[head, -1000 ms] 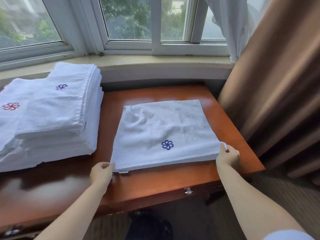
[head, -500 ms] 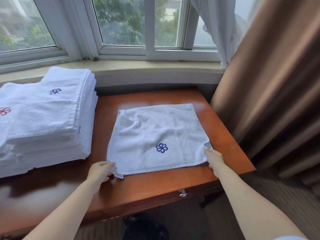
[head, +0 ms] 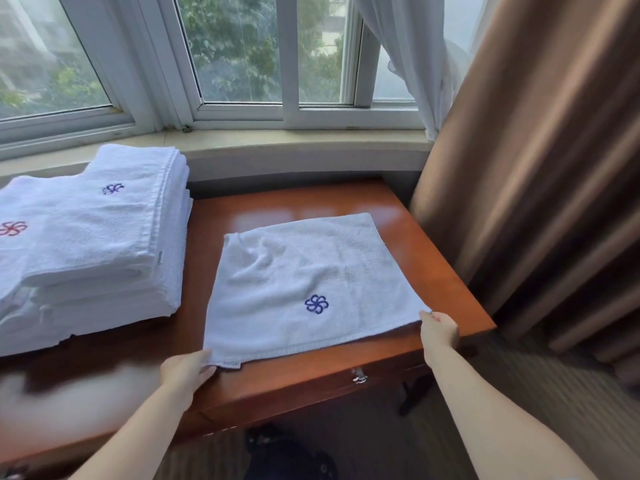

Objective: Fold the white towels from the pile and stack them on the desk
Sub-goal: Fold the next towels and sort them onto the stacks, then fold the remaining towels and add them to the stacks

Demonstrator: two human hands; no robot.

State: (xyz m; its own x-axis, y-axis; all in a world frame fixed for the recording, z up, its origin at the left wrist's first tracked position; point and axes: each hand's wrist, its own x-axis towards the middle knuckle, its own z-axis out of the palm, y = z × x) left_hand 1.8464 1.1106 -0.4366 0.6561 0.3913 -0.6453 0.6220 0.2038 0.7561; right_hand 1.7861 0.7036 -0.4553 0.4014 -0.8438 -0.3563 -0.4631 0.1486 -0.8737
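White towel (head: 304, 282) flat on the wooden desk (head: 433, 271), right of centre, blue flower logo (head: 316, 303) facing up. Left hand (head: 187, 370) at the near left corner, fingers curled on the hem beside the small tag. Right hand (head: 439, 330) pinching the near right corner, lifted slightly off the wood. Stack of folded towels (head: 104, 244) on the desk's left side, just beside the flat one, not touching. Window (head: 242, 50) behind, brown curtain (head: 540, 168) hanging at right.
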